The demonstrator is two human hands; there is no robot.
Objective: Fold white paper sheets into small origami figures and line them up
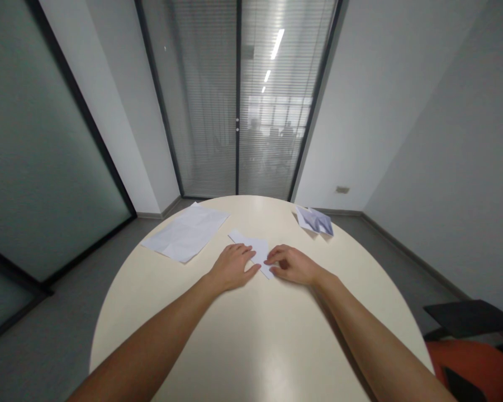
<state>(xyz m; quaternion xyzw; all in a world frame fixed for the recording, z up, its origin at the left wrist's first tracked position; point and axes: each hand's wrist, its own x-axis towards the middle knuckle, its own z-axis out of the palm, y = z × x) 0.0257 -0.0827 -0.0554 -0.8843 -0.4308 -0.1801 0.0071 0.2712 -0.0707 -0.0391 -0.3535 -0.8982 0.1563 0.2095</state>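
A small folded piece of white paper [260,249] lies on the table between my hands, a narrow strip of it slanting along the near side. My left hand [235,267] rests palm down over its left part, fingers stretched out and thumb pointing right. At the paper's right edge is my right hand [293,264], its fingers bent and the thumb and fingertips closed on the edge. The undersides of both hands are hidden.
The round cream table [251,340] bears a large creased white sheet [186,231] at far left. A folded white-and-lilac paper shape [315,221] stands at far right near the rim. A red-and-black chair [469,357] is at lower right, and a blind-covered glass door [209,111] is behind.
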